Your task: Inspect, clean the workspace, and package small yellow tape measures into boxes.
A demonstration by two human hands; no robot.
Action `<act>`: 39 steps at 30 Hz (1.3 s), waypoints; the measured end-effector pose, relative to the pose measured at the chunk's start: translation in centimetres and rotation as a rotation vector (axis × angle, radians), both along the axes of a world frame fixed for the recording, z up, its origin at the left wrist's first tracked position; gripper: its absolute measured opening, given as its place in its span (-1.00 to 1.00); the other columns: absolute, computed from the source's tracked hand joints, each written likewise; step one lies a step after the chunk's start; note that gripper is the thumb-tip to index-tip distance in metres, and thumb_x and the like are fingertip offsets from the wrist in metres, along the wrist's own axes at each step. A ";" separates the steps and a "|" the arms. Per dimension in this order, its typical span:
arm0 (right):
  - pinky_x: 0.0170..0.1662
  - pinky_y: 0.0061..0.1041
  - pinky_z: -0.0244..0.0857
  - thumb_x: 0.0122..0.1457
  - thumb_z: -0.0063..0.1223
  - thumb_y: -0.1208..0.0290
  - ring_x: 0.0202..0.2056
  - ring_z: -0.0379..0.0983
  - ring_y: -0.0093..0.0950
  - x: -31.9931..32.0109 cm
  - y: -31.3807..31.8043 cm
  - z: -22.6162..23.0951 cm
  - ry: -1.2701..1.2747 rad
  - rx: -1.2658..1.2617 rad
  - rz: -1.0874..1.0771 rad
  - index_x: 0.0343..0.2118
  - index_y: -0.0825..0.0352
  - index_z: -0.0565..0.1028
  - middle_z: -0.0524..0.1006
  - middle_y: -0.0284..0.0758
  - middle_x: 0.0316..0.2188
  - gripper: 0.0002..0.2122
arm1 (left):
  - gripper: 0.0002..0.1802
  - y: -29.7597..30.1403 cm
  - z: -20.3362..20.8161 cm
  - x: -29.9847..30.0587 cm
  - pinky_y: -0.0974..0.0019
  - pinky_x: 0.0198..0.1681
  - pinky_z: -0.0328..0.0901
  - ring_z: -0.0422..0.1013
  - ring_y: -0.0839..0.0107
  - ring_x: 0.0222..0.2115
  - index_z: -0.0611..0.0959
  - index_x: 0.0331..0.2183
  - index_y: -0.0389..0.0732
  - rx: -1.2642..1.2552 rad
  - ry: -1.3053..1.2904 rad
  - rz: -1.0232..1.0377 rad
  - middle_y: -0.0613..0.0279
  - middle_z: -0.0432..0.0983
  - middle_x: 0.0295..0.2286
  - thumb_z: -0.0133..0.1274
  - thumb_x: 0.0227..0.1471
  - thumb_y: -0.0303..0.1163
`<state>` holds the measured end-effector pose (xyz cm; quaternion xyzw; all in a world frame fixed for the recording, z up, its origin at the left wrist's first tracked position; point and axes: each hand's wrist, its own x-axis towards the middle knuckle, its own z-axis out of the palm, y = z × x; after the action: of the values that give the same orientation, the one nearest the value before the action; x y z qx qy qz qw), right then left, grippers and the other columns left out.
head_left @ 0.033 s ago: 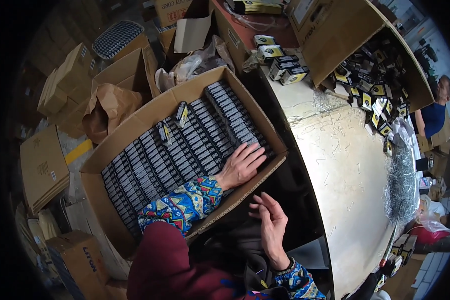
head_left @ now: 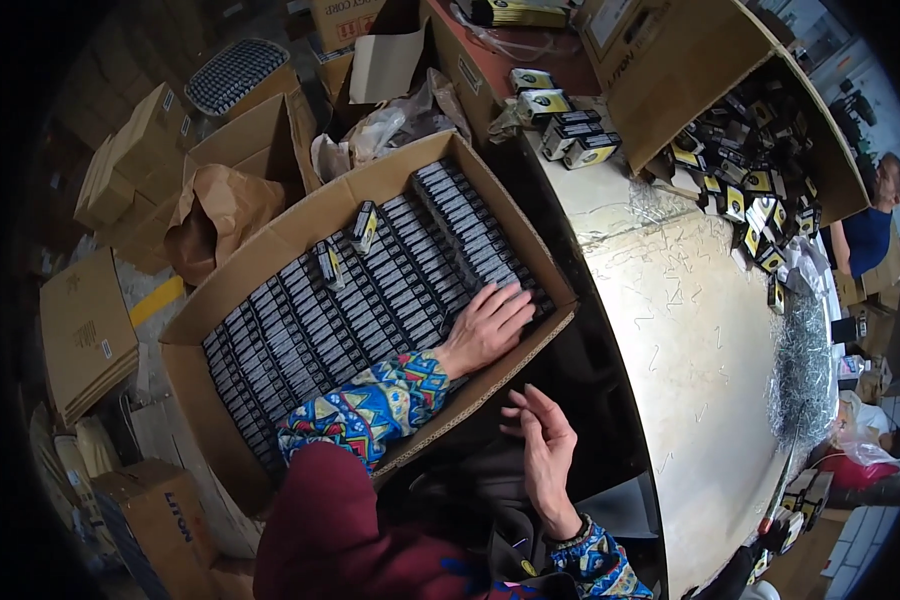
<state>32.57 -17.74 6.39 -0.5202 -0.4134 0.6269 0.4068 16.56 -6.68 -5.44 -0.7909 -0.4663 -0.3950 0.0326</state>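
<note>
biggest first — the pale table (head_left: pixel 690 500) stretches off to the right of the right hand's fingers, near enough for that hand to reach easily. under the left fingers sits the big open carton (head_left: pixel 195 400), set slantwise close to the body, probably so one arm can get across it. up and to the right of both sets of fingers, a tipped carton (head_left: pixel 685 85) lies on its side, its mouth perhaps turned this way so the contents slide within reach. and here are the little boxes (head_left: pixel 290 315), in tight rows left of and beyond the left fingers, snug enough, it seems, to prop one another up. a raised row (head_left: pixel 465 220) runs straight away from those fingertips.

to the hands: the left hand (head_left: pixel 480 335) is palm down at that row's near end, fingers nearly straight and slightly spread — steadying or levelling, by the look of it. no grip shows; under the palm, can't tell. the right hand (head_left: pixel 548 455) hangs between carton and table, fingers loosely bent, nothing visible in them.

two loose boxes (head_left: pixel 365 228) lie atop the rows, beyond the left fingers; smallest of all, bent wires (head_left: pixel 800 360) heap up well right of either hand.
</note>
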 end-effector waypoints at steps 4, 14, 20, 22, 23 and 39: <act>-0.18 -0.52 0.48 0.29 -0.12 0.57 -0.17 0.51 -0.47 -0.4 0.4 0.0 -0.067 -0.011 0.058 0.08 0.47 0.37 0.53 -0.15 -0.08 -0.70 | -0.45 1.1 0.8 1.4 -0.05 0.19 0.05 0.19 0.10 0.12 0.50 -0.04 -0.24 -0.108 0.076 0.156 0.09 0.34 0.04 0.14 -0.16 -0.37; -0.18 -0.53 0.48 0.30 -0.12 0.56 -0.19 0.52 -0.47 0.8 1.3 0.5 -0.169 0.003 0.098 0.06 0.47 0.39 0.54 -0.15 -0.09 -0.71 | -0.30 1.8 0.2 0.4 -0.04 0.18 0.04 0.15 0.13 0.14 0.51 0.01 -0.13 -0.081 0.076 0.162 0.18 0.32 0.07 0.26 -0.28 -0.31; -0.18 -0.54 0.47 0.30 -0.12 0.55 -0.20 0.52 -0.48 -1.1 2.1 1.1 -0.173 0.062 0.201 0.02 0.48 0.42 0.54 -0.19 -0.12 -0.74 | -0.44 1.5 0.5 0.3 -0.04 0.19 0.04 0.19 0.08 0.12 0.51 0.00 -0.17 -0.093 0.082 0.145 0.13 0.35 0.04 0.10 -0.13 -0.31; -0.18 -0.54 0.46 0.30 -0.13 0.55 -0.20 0.52 -0.49 -1.3 2.1 0.9 -0.142 0.051 0.197 0.01 0.49 0.43 0.54 -0.20 -0.12 -0.74 | -0.45 1.3 0.9 0.6 -0.06 0.19 0.04 0.18 0.06 0.12 0.50 -0.01 -0.18 -0.089 0.081 0.151 0.10 0.34 0.04 0.07 -0.12 -0.31; -0.18 -0.54 0.46 0.30 -0.13 0.55 -0.20 0.52 -0.49 -1.4 2.0 0.9 -0.137 0.055 0.201 0.01 0.49 0.43 0.54 -0.20 -0.12 -0.74 | -0.44 1.0 1.1 0.7 -0.07 0.20 0.03 0.17 0.05 0.13 0.51 -0.01 -0.19 -0.122 0.084 0.140 0.08 0.34 0.04 0.10 -0.14 -0.32; -0.20 -0.51 0.43 0.18 -0.03 0.63 -0.25 0.56 -0.42 -10.6 10.1 2.0 -0.400 0.732 0.517 -0.04 0.41 0.48 0.61 -0.17 -0.27 -0.73 | -0.38 1.5 -2.7 -0.4 -0.10 0.25 -0.04 0.08 0.07 0.21 0.45 0.08 -0.08 -0.100 0.193 0.148 0.15 0.27 0.11 0.02 -0.03 -0.07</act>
<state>21.97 -7.68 8.39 -0.3335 -0.7923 0.4087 0.3065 16.18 -5.14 -8.14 -0.7892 -0.5373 -0.2899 0.0667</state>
